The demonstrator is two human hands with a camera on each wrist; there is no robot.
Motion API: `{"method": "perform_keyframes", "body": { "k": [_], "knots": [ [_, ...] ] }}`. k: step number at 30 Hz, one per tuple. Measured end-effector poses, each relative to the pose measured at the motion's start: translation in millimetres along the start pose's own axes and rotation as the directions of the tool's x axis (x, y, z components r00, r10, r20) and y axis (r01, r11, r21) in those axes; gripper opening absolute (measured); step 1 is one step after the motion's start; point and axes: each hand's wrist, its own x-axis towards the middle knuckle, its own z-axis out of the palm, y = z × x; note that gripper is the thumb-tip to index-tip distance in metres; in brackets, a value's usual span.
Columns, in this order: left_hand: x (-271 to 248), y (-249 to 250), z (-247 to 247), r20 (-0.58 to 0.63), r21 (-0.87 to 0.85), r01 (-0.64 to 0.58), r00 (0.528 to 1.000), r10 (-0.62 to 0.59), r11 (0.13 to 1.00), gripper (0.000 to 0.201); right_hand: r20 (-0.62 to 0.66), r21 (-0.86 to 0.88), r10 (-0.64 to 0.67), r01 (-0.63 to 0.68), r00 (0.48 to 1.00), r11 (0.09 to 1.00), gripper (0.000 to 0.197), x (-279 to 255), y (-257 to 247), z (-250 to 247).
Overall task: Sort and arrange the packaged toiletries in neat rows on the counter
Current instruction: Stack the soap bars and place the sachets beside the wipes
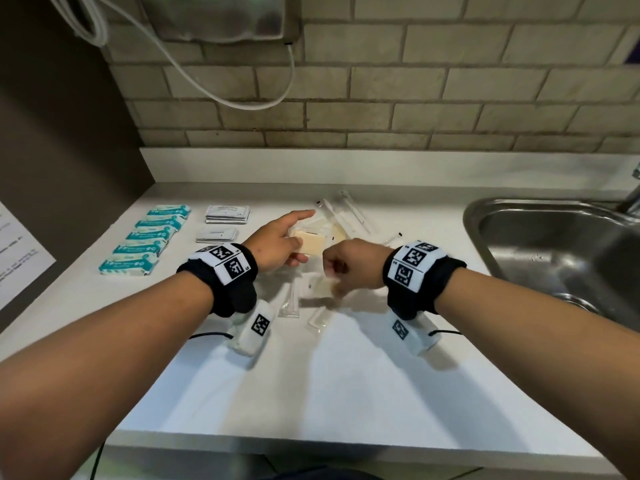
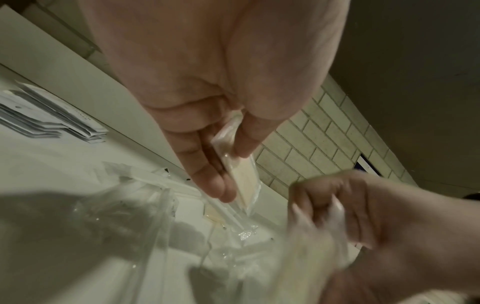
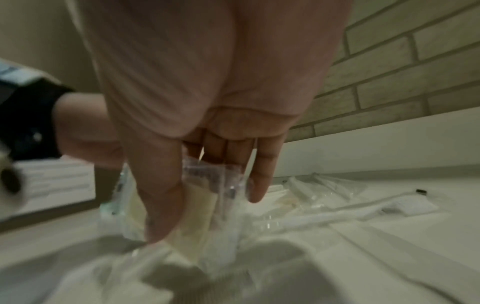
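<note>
My left hand [image 1: 277, 242] [image 2: 226, 164] pinches a cream bar in clear wrap [image 1: 311, 244] [image 2: 242, 181] between thumb and fingers, held above the counter's middle. Just right of it, my right hand [image 1: 341, 268] [image 3: 197, 197] grips another clear-wrapped cream packet [image 1: 322, 287] [image 3: 197, 218] low over the counter; that packet is blurred. A loose heap of clear-wrapped items [image 1: 343, 216] [image 3: 324, 197], some long and thin, lies behind and under both hands. At the left stand a column of several teal-and-white packs [image 1: 145, 239] and two stacks of white sachets [image 1: 227, 214] [image 2: 52, 115].
The white counter [image 1: 329, 375] runs to a steel sink [image 1: 561, 251] at the right, with a tap [image 1: 632, 199] at the edge. A brick-tiled wall [image 1: 381, 98] stands behind. A dark panel with a paper sheet [image 1: 20, 251] bounds the left side.
</note>
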Motion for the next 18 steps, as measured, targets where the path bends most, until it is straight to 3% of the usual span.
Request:
{"method": "perform_keyframes", "body": {
  "k": [5, 8, 10, 14, 18],
  "knots": [
    [8, 18, 0, -0.022, -0.164, 0.016, 1.0, -0.02, 0.986, 0.025, -0.237, 0.134, 0.0, 0.033, 0.972, 0.99, 0.037, 17, 0, -48],
    [14, 27, -2, 0.033, -0.268, 0.041, 0.999, -0.033, 0.963, 0.045, -0.326, 0.183, 0.049, 0.012, 0.944, 0.983, 0.039, 31, 5, -69],
    [21, 31, -5, 0.038, -0.259, 0.019, 0.999, -0.009, 0.966, 0.049, -0.351, 0.187, 0.075, -0.008, 0.933, 0.982, 0.044, 42, 7, -75],
    [42, 28, -11, -0.037, -0.186, -0.018, 0.999, 0.011, 0.982, 0.016, -0.363, 0.17, 0.067, -0.005, 0.929, 0.986, 0.063, 64, 16, -72],
    [64, 17, -25, -0.124, -0.151, -0.006, 0.992, -0.013, 0.989, 0.025, -0.3, 0.144, 0.162, -0.123, 0.94, 0.982, 0.077, 87, 38, -65]
  ]
}}
